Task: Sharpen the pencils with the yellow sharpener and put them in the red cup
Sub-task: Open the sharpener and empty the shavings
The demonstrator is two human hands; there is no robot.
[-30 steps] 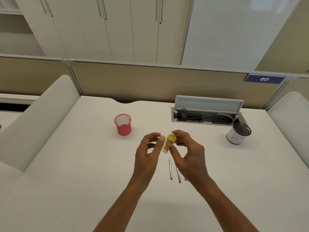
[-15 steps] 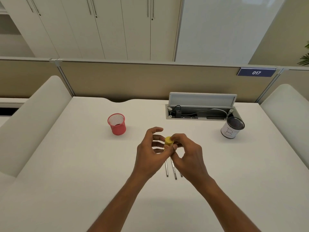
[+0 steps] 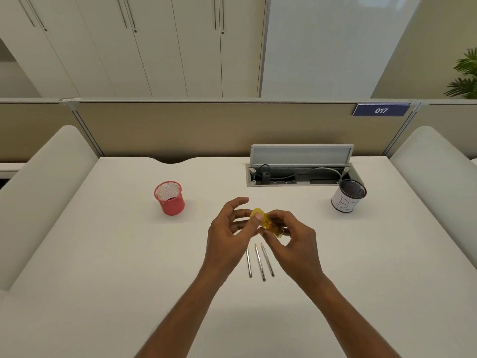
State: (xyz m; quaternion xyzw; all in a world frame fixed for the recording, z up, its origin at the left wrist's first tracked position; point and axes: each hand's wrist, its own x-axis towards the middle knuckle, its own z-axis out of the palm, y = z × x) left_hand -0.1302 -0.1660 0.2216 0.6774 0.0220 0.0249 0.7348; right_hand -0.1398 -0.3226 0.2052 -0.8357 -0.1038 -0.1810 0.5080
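Both hands meet over the middle of the white desk around the yellow sharpener (image 3: 268,223), a small translucent yellow body with a round cap end. My left hand (image 3: 228,236) pinches the cap end with thumb and fingers. My right hand (image 3: 294,241) grips the lower body of the sharpener. Three grey pencils (image 3: 259,262) lie side by side on the desk just below the hands, tips pointing away from me. The red mesh cup (image 3: 169,198) stands upright to the left, about a hand's width beyond my left hand.
A black mesh cup with a white label (image 3: 348,196) stands at the right. Behind it an open cable tray (image 3: 299,174) with its lid up is set into the desk. Padded white dividers (image 3: 41,192) flank both desk sides.
The sharpener has turned in my hands, its transparent body now showing toward the right hand. All three pencils are uncovered as the hands lifted slightly away.
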